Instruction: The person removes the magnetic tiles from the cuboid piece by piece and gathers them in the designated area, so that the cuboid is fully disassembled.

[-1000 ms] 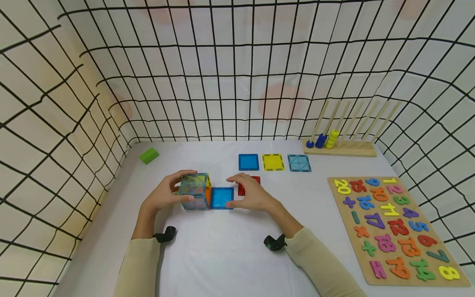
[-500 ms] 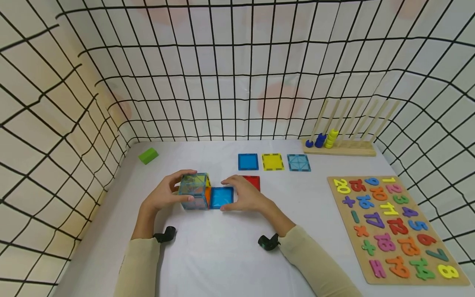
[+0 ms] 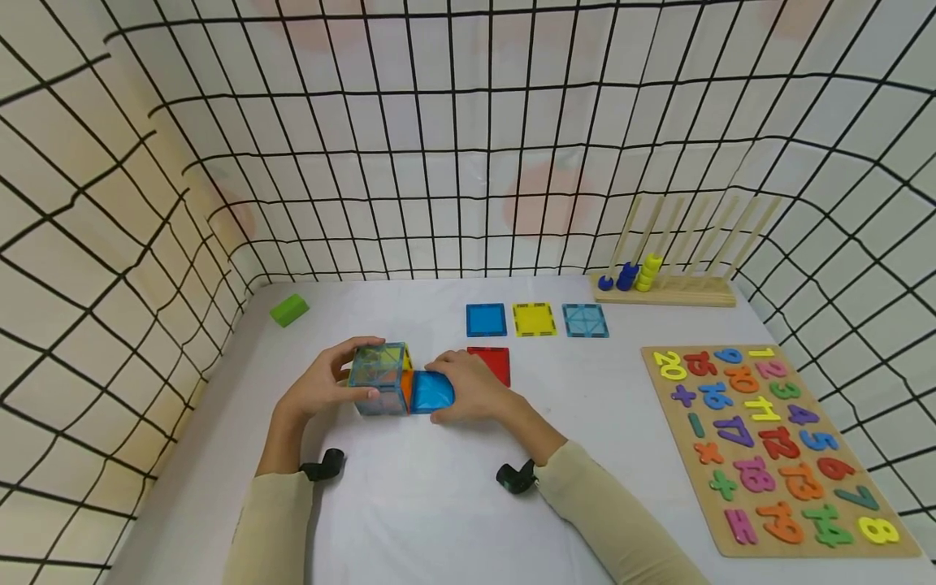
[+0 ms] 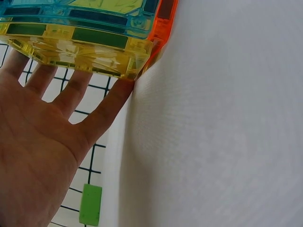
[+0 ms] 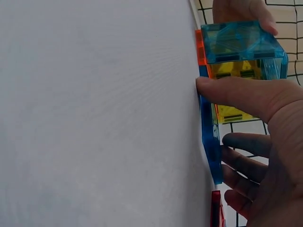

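My left hand grips a see-through cube of magnetic tiles, thumb on its near side and fingers on its far side. The cube shows light blue, yellow and orange faces; its yellow side meets the fingertips in the left wrist view. Flat against the cube's right side lies a blue magnetic tile. My right hand holds this tile by its edges, with the thumb on the near edge and the fingers on the far side. The palm covers the tile's right end.
A red tile lies just behind my right hand. Further back are blue, yellow and light blue tiles. A green block, a wooden peg abacus and a number puzzle board stand around; a wire grid encloses the table.
My right hand has moved left over the blue tile and closed on its edges, uncovering more of the red tile. The left hand keeps its hold on the cube.
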A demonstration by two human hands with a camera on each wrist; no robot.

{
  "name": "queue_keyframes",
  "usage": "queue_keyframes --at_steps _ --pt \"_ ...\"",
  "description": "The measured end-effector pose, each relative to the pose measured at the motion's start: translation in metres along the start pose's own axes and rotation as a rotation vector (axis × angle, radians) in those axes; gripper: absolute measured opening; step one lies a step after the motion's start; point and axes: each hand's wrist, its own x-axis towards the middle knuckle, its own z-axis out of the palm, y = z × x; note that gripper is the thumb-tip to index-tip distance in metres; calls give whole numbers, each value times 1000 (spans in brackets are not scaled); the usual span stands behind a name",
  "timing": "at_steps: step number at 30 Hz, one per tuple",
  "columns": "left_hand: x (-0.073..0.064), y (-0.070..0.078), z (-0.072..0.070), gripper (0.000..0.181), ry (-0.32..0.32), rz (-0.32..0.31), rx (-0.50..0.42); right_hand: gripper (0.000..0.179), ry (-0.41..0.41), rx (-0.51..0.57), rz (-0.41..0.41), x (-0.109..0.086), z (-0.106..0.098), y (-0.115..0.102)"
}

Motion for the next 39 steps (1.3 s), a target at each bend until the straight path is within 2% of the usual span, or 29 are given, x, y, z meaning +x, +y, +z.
queue_keyframes --at_steps 6,18,27,32,39 --pt "1 0 2 72 4 2 -1 74 30 -15 -3 2 2 -2" --pt "4 -2 2 73 -6 -1 3 73 105 135 10 -10 -8 1" --pt "1 -1 3 75 -5 -29 -3 72 140 197 14 -28 -21 18" --pt "-1 -1 1 75 -4 -33 -11 72 159 167 21 -42 -32 31" --pt "-1 0 1 76 -8 -35 -15 75 178 198 83 -62 -44 52"
